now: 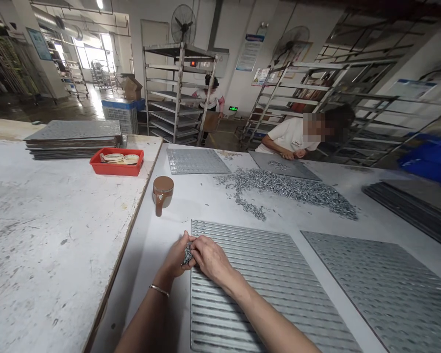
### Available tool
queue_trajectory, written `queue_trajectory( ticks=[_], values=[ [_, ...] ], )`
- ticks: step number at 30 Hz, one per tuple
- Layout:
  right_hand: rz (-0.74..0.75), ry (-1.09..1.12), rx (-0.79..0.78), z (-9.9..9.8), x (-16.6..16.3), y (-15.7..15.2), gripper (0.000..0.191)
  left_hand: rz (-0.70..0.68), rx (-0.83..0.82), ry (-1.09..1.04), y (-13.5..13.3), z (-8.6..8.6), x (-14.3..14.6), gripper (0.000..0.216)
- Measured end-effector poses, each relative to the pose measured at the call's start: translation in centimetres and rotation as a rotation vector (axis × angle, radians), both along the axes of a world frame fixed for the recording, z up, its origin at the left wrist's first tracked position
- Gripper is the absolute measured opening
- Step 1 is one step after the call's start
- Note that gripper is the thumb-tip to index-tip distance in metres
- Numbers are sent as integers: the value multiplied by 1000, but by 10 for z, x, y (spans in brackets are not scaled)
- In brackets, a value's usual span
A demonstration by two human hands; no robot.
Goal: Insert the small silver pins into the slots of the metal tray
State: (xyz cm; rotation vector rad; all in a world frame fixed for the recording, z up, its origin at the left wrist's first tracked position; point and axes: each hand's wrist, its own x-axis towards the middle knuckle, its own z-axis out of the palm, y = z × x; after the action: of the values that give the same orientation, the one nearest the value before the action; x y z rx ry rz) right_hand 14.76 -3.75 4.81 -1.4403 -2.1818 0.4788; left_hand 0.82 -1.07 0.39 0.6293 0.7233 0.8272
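My left hand [176,257] is cupped around a clump of small grey metal pieces [187,255], beside the left edge of a ridged metal tray [257,274]. Reaching over that edge, my right hand [210,257] has its fingertips pressed together at the clump. Whether a single piece sits between those fingertips is hidden. Near the tray's upper left corner, a few small pieces lie in the grooves. A wide heap of the same grey pieces [297,189] spreads across the white table beyond the tray.
A brown lidded mug [163,189] stands left of the tray. On the adjoining table are a red bin [116,166] and stacked trays [73,135]. More trays lie right [382,264] and behind [196,162]. A co-worker [290,135] sits across; another person stands among racks.
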Motion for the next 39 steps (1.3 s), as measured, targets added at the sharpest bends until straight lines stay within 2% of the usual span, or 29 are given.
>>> queue_trajectory(
  ticks=[2,5,7,9,11,13,16,20,25,27,31,35,39],
  values=[
    [-25,121,-11,0,2,1,12,11,-41,-58,0,-1,1,54],
    [-116,509,-162,1,8,7,17,14,-161,-214,4,0,-4,40],
    [-203,745,-304,-3,16,10,28,115,-254,-348,9,3,-11,29],
    [-259,853,-418,-10,24,9,35,278,-321,-452,12,7,-19,17],
    [-279,839,-499,-22,30,5,35,371,-334,-487,15,11,-24,6],
    [-281,736,-512,-33,33,-1,29,351,-297,-471,15,11,-25,5],
    [-289,527,-367,-46,28,-7,24,307,-179,-378,13,6,-21,19],
    [-307,370,-180,-51,13,-2,22,305,-54,-228,12,-1,-14,39],
    [-322,133,-82,-52,3,2,22,291,-72,-227,12,2,-13,39],
    [-334,84,-88,-52,3,2,17,286,-68,-213,12,3,-12,41],
    [-379,86,-181,-50,1,4,5,290,-29,-150,13,1,-12,42],
    [-322,158,-183,-44,6,6,14,285,17,-106,13,0,-14,49],
    [-375,329,-118,-25,20,5,20,250,43,-82,11,4,-15,49]
  ],
)
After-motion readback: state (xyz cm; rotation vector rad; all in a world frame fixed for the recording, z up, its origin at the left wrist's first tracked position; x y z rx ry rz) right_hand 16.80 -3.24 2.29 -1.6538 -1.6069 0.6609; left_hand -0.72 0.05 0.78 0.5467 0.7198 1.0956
